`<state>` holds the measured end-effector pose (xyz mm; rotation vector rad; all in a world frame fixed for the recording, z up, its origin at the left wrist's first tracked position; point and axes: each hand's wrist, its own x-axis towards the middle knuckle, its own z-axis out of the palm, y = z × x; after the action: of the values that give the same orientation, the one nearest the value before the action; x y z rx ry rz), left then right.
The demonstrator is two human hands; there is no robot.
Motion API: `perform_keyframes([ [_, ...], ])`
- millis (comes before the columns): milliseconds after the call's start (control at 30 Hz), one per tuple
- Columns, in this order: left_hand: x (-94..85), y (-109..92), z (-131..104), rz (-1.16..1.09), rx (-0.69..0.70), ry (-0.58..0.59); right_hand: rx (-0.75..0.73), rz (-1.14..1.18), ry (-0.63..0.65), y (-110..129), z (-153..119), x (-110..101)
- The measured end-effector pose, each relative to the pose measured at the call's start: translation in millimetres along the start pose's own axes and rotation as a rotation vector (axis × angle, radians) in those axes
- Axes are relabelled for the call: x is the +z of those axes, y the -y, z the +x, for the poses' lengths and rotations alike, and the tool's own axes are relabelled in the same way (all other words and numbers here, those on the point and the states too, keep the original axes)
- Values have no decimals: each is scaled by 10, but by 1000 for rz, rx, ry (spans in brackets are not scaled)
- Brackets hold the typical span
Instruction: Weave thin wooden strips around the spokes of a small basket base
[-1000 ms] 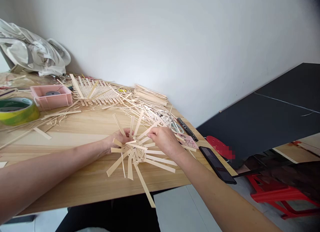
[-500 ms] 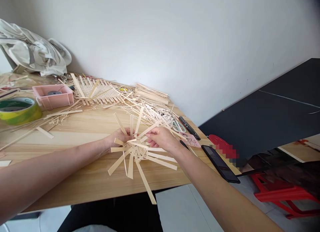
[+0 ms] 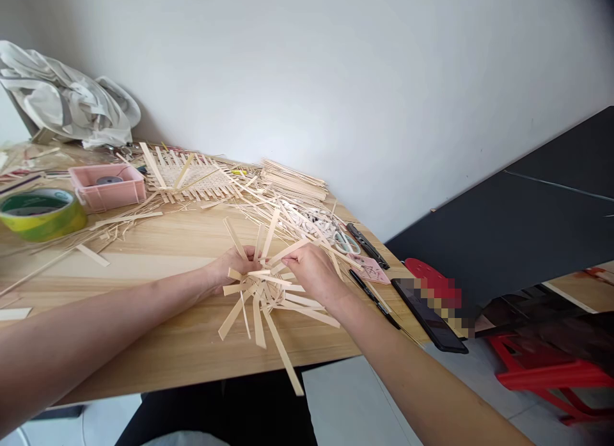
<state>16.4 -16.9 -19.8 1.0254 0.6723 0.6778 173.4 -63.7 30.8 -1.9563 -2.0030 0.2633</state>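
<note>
Between my hands is a small woven piece of pale bamboo strips (image 3: 261, 286), with strip ends radiating outward all around. My left hand (image 3: 240, 267) grips its far left side; some of its fingers are hidden behind the strips. At the upper right of the weave, my right hand (image 3: 309, 267) is closed, thumb and fingertips pinched on a bamboo strip (image 3: 291, 249) that slants up to the right. One longer strip (image 3: 284, 353) sticks out toward the table's near edge.
Behind lie a flat woven mat (image 3: 192, 177), a strip stack (image 3: 295, 180) and loose strips. Left are a pink box (image 3: 109, 189) and a tape roll (image 3: 43, 215). Scissors (image 3: 346, 242), a utility knife (image 3: 367, 246), a pen (image 3: 373, 297) and a phone (image 3: 429, 315) lie right. A red stool (image 3: 547, 375) stands beyond.
The whole view has shifted slightly, so most things appear a little further right. My right hand has turned slightly on the woven piece, and more of the pen shows beside my forearm.
</note>
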Motion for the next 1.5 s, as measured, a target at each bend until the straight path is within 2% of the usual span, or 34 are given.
perform_keyframes([
  [67,5,7,-3,-9,15,17,-67,-67,-66,35,-12,-3],
  [167,22,-7,-20,-17,21,27,-93,16,-33,71,-13,-11],
  [333,12,-38,-17,-12,16,38,-41,84,28,60,24,-30],
  [533,-46,-25,37,100,6,24,-6,8,27,77,56,-16],
  [767,-48,4,68,103,-30,20,116,214,106,99,31,-39],
  [1000,-40,56,43,45,-29,42,100,282,178,34,47,-20],
  [1167,-76,68,62,18,-14,56,86,290,177,-28,114,5],
  [1333,-52,69,50,25,-18,78,26,275,285,-84,166,-47],
  [1500,-34,89,41,50,9,61,11,372,435,-82,217,-134],
])
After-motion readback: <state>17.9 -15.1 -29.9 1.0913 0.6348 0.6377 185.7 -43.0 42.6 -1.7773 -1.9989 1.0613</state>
